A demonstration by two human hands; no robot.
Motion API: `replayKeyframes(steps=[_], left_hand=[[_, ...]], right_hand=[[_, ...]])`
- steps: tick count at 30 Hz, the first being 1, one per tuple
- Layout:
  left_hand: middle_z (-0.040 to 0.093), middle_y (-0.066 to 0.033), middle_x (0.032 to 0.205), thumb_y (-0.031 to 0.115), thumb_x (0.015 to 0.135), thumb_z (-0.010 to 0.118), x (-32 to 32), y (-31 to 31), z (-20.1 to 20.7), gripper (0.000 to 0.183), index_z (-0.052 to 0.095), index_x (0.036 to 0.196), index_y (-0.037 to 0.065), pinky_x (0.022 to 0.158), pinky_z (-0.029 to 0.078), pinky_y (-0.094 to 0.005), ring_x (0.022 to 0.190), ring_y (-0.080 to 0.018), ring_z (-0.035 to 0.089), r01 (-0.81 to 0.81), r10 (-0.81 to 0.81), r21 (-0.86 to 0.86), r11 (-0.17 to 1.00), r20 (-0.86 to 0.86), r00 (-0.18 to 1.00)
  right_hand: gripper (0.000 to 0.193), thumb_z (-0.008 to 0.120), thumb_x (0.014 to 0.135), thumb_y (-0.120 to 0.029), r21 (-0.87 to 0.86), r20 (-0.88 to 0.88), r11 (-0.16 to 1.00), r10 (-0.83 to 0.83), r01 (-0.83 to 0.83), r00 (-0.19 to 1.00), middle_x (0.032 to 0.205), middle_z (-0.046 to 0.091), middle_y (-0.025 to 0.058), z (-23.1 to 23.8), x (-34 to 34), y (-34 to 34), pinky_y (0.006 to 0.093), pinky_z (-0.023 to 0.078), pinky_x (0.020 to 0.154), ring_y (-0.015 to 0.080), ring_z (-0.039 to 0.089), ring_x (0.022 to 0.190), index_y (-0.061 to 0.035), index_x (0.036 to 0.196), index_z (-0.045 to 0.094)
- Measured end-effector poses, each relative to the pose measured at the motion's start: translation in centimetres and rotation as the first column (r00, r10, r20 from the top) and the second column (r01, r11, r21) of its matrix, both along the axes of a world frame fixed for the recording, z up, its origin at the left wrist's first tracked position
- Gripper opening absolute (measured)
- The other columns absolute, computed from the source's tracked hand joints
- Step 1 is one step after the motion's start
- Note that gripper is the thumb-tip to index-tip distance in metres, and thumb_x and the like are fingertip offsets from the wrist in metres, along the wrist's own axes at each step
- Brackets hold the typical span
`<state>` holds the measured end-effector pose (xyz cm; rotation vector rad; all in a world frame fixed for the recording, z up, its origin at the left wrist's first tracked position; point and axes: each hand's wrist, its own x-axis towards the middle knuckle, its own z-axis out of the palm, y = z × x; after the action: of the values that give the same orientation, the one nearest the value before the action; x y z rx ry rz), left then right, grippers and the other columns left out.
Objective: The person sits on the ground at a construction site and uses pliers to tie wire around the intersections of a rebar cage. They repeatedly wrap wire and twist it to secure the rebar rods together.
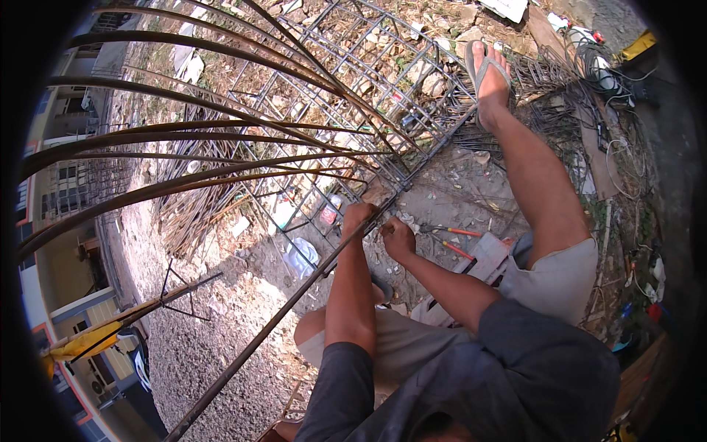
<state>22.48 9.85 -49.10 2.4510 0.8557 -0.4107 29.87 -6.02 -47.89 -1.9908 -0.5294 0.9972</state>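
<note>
A long dark steel rebar [272, 324] runs diagonally from the lower left up to the rebar cage [317, 85]. My left hand [359, 219] is closed at this bar, near the cage's close corner, its fingertips mostly hidden. Just right of the bar, my right hand [398, 239] is held in a pinch; whatever is between its fingers is too small to make out. Beside the right hand lies a hand tool with orange handles [462, 243]. My sandalled foot [492, 81] rests by the cage's right edge.
Long bent rebars [191, 110] fan out to the left above the cage. A wooden board [490, 258] is by my right knee. Cut steel rods [195, 214] lie piled at left, and gravel [199, 361] covers the lower left. Tangled cables [607, 66] lie at upper right.
</note>
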Motion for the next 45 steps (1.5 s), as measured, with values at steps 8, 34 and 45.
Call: replayKeyframes(steps=[8, 34, 45], left_hand=[[0.068, -0.0161, 0.078, 0.034, 0.088, 0.058, -1.1, 0.3, -2.8, 0.027, 0.068, 0.083, 0.009, 0.069, 0.053, -0.0444, 0.08, -0.0353, 0.068, 0.005, -0.009, 0.151, 0.989, 0.025, 1.0], [0.067, -0.0285, 0.097, 0.055, 0.097, 0.043, -0.3, -2.2, -1.0, 0.063, 0.068, 0.101, -0.003, 0.084, 0.044, -0.0471, 0.095, -0.041, 0.064, -0.665, 0.738, -0.365, 0.652, 0.105, 0.666], [0.068, -0.0303, 0.101, 0.069, 0.098, 0.019, 2.1, -3.0, 2.7, 0.09, 0.07, 0.105, -0.005, 0.087, 0.047, -0.0463, 0.101, -0.0392, 0.065, -0.837, 0.918, -0.416, 0.356, -0.01, 0.396]], right_hand=[[0.011, 0.068, 0.085, -0.012, -0.005, -0.159, 0.987, -0.16, 0.161, 0.974, 0.075, 0.068, 0.0109, 0.9, -2.2, 2.2, 0.0375, 0.049, 0.064, 0.0205, 0.065, 0.071, -0.0013, 0.086, 0.066], [0.034, 0.065, 0.083, -0.018, 0.184, 0.503, 0.955, 0.111, -0.232, 0.857, 0.103, 0.062, 0.0133, 1.3, 1.6, 4.4, 0.0519, 0.052, 0.068, 0.0397, 0.066, 0.083, -0.012, 0.114, 0.053], [0.025, 0.061, 0.085, -0.011, 0.104, 0.538, 0.881, 0.341, -0.462, 0.771, 0.11, 0.058, 0.0119, 1.5, 2.6, 5.7, 0.0495, 0.055, 0.07, 0.0379, 0.067, 0.089, -0.0125, 0.11, 0.06]])
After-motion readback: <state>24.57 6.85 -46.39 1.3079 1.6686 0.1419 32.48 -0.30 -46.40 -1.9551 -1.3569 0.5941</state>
